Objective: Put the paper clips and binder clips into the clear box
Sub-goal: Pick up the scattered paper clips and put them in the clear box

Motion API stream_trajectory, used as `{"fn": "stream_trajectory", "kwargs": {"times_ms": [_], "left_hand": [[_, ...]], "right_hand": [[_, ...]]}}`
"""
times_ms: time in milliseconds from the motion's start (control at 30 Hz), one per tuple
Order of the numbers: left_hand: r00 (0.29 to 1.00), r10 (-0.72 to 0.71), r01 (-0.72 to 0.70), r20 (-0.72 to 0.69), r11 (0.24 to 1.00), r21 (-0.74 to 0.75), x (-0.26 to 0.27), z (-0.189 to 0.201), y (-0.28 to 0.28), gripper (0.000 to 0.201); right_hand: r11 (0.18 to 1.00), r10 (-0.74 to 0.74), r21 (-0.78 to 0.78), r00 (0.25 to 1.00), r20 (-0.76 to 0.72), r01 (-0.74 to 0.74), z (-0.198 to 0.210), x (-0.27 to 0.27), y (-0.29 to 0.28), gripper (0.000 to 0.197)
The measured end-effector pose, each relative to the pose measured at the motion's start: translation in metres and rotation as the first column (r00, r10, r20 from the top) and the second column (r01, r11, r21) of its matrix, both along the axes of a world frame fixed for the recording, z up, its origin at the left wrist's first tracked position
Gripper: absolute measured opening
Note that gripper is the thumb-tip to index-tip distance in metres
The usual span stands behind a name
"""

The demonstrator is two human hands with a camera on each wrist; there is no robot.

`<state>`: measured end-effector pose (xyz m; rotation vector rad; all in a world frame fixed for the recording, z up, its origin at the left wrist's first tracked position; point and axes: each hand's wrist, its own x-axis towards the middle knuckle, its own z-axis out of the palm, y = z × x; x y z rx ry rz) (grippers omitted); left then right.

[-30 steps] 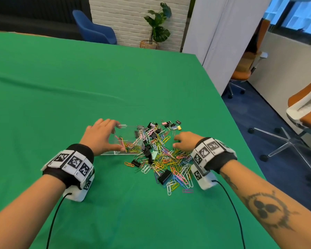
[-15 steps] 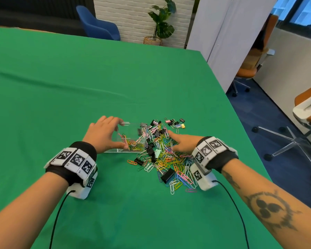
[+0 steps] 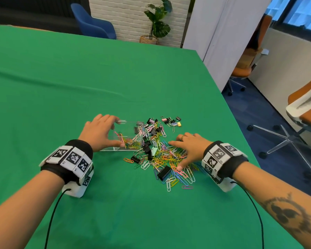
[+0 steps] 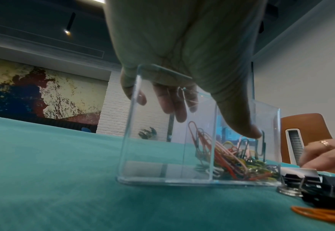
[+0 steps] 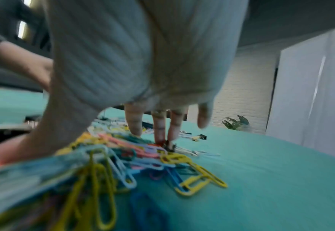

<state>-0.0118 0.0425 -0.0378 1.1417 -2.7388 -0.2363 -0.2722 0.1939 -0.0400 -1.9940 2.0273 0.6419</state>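
Observation:
A clear box (image 3: 128,136) stands on the green table with several coloured paper clips (image 4: 227,159) inside. My left hand (image 3: 99,133) grips the box (image 4: 182,140) from the left, fingers over its far wall and thumb on the near wall. To its right lies a spread pile of coloured paper clips (image 3: 169,157) mixed with black binder clips (image 3: 164,172). My right hand (image 3: 188,150) lies flat on the pile with fingers spread and straight, fingertips (image 5: 134,128) pressing on the clips (image 5: 123,156).
A small group of binder clips (image 3: 171,121) lies beyond the pile. The table's right edge (image 3: 241,133) runs close to my right wrist, with office chairs (image 3: 305,112) past it. A blue chair (image 3: 92,24) and a plant (image 3: 156,22) stand behind the table.
My right hand has gone from curled over the pile to flat with spread fingers, shifted slightly right and nearer. My left hand has kept its hold on the box.

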Motion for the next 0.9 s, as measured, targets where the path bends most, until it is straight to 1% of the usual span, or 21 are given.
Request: {"fn": "stream_trajectory", "kwargs": {"times_ms": [100, 233, 267, 300, 400, 433, 467, 567, 667, 833, 900], "left_hand": [[1.0, 0.003, -0.003, 0.006, 1.0, 0.006, 0.0, 0.0, -0.001, 0.078], [1.0, 0.003, -0.003, 0.002, 1.0, 0.004, 0.0, 0.0, 0.0, 0.078], [1.0, 0.002, -0.002, 0.002, 1.0, 0.003, -0.001, 0.0, 0.0, 0.078], [1.0, 0.003, -0.003, 0.001, 1.0, 0.004, -0.001, -0.001, 0.0, 0.078], [1.0, 0.002, -0.002, 0.009, 1.0, 0.002, -0.001, 0.0, 0.0, 0.078], [1.0, 0.0, 0.0, 0.009, 1.0, 0.003, -0.001, -0.001, -0.001, 0.079], [1.0, -0.002, 0.002, 0.007, 1.0, 0.006, 0.0, -0.001, -0.001, 0.079], [1.0, -0.001, 0.001, 0.002, 1.0, 0.015, 0.001, -0.001, -0.001, 0.078], [1.0, 0.003, -0.003, 0.001, 1.0, 0.013, 0.0, -0.001, -0.001, 0.077], [1.0, 0.003, -0.003, 0.007, 1.0, 0.015, 0.0, 0.0, 0.0, 0.079], [1.0, 0.003, -0.003, 0.012, 1.0, 0.017, 0.0, 0.0, 0.0, 0.079]], "right_hand": [[0.994, 0.062, -0.094, 0.998, -0.011, -0.063, -0.002, 0.003, -0.004, 0.08], [0.993, 0.07, -0.094, 0.997, 0.029, -0.067, -0.004, 0.01, -0.009, 0.064], [0.994, 0.063, -0.09, 0.997, 0.043, -0.059, -0.004, 0.01, -0.008, 0.065], [0.996, 0.056, -0.076, 0.997, 0.056, -0.051, -0.004, 0.01, -0.007, 0.07], [0.998, 0.056, -0.002, 0.996, 0.064, -0.056, -0.003, 0.01, -0.003, 0.093], [0.999, 0.042, 0.014, 0.996, 0.075, -0.043, -0.003, 0.011, -0.003, 0.095], [1.0, 0.017, 0.021, 0.995, 0.098, -0.019, -0.003, 0.011, -0.004, 0.093], [0.999, -0.037, 0.026, 0.985, 0.166, 0.034, -0.001, 0.012, -0.006, 0.076], [0.999, -0.044, 0.019, 0.98, 0.193, 0.041, 0.001, 0.015, -0.005, 0.058], [0.992, -0.115, -0.027, 0.966, 0.23, 0.125, -0.003, 0.016, -0.001, 0.036], [0.985, -0.149, -0.046, 0.953, 0.262, 0.167, -0.003, 0.013, -0.001, 0.03]]}}
